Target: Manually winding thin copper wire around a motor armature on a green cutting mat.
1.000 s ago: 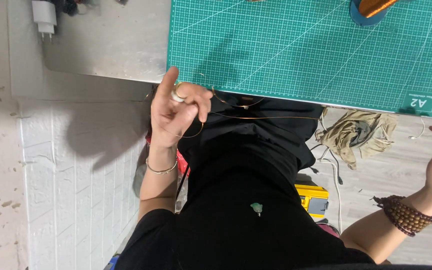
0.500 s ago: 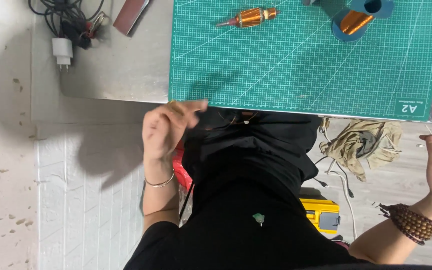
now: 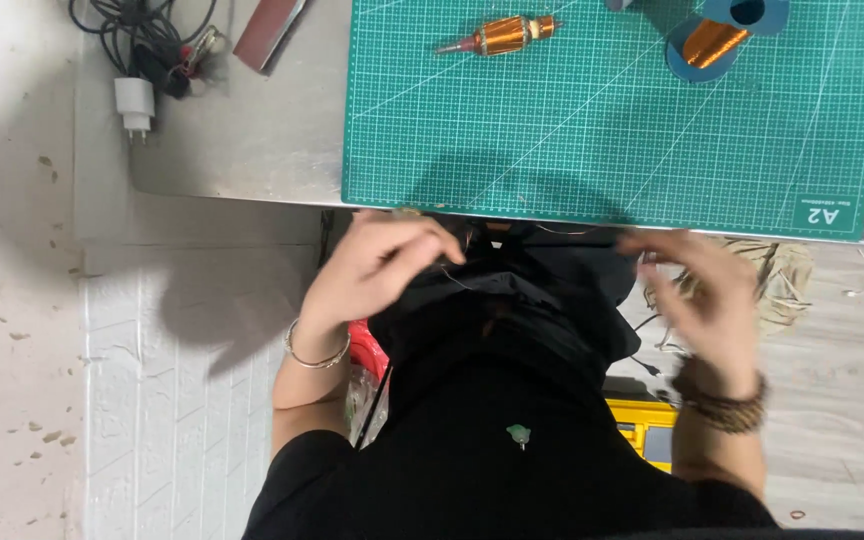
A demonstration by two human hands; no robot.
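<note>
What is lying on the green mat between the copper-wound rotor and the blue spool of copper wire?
Nothing: in the head view, the cutting mat is bare between the rotor and the spool.

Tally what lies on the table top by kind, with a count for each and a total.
Green cutting mat: 1
Copper-wound armature: 1
Blue spool of copper wire: 1
White plug adapter: 1
Bundle of black cables: 1
Reddish-brown flat strip: 1
Total: 6
Both hands, left and right, are below the table edge, off the table.
</note>
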